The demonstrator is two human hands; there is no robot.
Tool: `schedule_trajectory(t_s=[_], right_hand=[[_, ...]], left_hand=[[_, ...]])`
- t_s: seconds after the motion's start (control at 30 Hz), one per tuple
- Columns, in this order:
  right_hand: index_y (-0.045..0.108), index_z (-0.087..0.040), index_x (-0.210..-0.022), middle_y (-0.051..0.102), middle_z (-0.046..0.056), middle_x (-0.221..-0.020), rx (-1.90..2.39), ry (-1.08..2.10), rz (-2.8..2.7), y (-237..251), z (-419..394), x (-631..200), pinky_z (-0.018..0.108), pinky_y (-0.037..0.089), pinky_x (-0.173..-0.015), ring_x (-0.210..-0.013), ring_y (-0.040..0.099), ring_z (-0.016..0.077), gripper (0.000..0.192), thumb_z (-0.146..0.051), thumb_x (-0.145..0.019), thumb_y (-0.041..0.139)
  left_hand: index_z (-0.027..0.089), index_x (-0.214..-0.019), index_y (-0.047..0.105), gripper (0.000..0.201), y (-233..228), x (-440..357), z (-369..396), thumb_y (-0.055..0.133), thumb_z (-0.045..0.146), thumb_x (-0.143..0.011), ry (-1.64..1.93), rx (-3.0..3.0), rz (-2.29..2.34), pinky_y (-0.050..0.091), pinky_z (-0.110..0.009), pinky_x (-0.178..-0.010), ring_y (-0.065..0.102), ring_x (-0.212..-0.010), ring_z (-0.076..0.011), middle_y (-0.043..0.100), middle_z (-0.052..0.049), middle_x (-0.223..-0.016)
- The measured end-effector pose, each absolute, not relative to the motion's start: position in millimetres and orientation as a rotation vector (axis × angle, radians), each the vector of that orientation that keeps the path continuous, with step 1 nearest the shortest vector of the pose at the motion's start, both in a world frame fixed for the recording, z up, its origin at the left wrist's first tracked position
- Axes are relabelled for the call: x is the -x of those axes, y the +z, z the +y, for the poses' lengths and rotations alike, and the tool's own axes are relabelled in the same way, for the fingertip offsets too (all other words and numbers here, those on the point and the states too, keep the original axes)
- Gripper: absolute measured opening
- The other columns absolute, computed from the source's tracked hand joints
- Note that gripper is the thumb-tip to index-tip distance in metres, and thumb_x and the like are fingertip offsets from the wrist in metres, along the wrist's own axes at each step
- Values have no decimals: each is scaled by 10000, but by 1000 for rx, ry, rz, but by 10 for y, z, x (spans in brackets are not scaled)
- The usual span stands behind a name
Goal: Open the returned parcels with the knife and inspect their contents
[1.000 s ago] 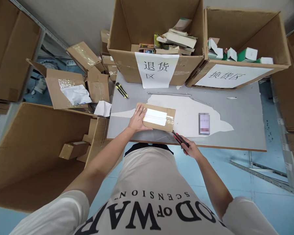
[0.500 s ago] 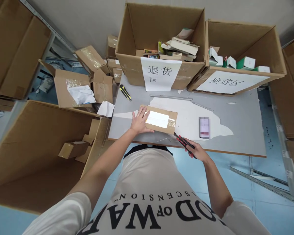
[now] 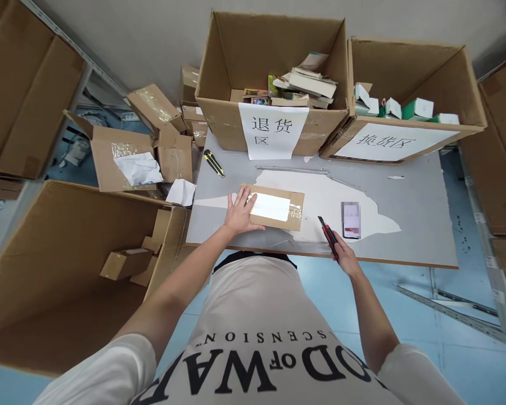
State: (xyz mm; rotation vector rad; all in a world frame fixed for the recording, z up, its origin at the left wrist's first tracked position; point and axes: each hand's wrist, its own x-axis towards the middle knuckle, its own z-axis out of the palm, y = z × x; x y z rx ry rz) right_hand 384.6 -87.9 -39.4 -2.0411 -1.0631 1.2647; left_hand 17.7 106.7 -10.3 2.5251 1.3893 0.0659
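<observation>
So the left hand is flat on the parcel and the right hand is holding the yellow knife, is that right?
Not quite. The head view shows the left hand flat on the parcel, but the right hand holds the red knife. The yellow knife lies untouched farther back on the table.

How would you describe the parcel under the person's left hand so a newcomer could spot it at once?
Start at the grey table with two big open cartons along its far edge. Near its front edge lies a flat brown parcel, pinned at one end by the left hand. It alone carries a white label under clear tape.
</observation>
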Motion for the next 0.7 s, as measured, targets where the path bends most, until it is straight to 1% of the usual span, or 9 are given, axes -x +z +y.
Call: schedule_trajectory(t_s=[0.07,0.1,0.17,0.27,0.37,0.5,0.6,0.7], right_hand=[[329,-232,-1480,602,104,-1098,2177,1060,-1201,-586,-749,-3724,394,490,-818,-842,588,207,635,-489,-900,352],[316,-236,-1485,575,108,-1123,2246,979,-1256,-684,-682,-3657,405,470,-876,-908,582,220,622,-454,-903,343],[281,-247,-1496,520,112,-1142,2382,863,-1320,-872,-565,-3530,415,444,-924,-972,568,233,611,-385,-904,336],[291,-260,-1490,462,122,-1172,2540,733,-1404,-1119,-456,-3386,426,438,-921,-1031,538,262,604,-322,-893,360],[305,-230,-1485,447,158,-1189,2619,657,-1444,-1289,-413,-3306,460,436,-900,-1071,503,311,604,-315,-891,373],[312,-204,-1480,449,196,-1203,2647,570,-1437,-1392,-404,-3240,488,431,-883,-1075,494,339,597,-315,-897,368],[321,-206,-1476,455,208,-1194,2636,516,-1443,-1409,-421,-3193,514,419,-887,-1085,492,349,588,-302,-898,364],[338,-198,-1467,442,227,-1222,2611,489,-1481,-1370,-433,-3168,557,410,-879,-1112,469,371,583,-294,-892,366]], left_hand=[[160,-1473,296,1111,-103,-169,1060,597,793,-611,71,-2560,1383,27,-656,-1100,69,-1449,-408,151,-211,-1566],[167,-1467,309,1081,-100,-166,1058,592,785,-627,73,-2574,1382,19,-666,-1093,68,-1448,-411,158,-210,-1565],[180,-1460,326,1022,-87,-163,1048,582,765,-662,71,-2598,1379,0,-684,-1081,64,-1447,-415,169,-206,-1563],[185,-1464,319,943,-57,-161,993,558,720,-725,51,-2614,1377,-17,-701,-1070,67,-1449,-411,175,-201,-1563],[173,-1472,299,846,-24,-167,850,527,636,-802,23,-2623,1353,-3,-704,-1071,83,-1450,-399,170,-200,-1564],[160,-1471,304,721,-2,-206,596,483,521,-873,-2,-2667,1187,47,-647,-1112,127,-1454,-357,194,-190,-1560],[142,-1480,280,719,-20,-241,476,470,500,-886,-5,-2659,1129,71,-593,-1142,153,-1455,-323,216,-176,-1558],[135,-1484,266,742,-52,-257,440,494,491,-874,-1,-2625,1153,71,-563,-1155,162,-1455,-306,226,-161,-1558]])
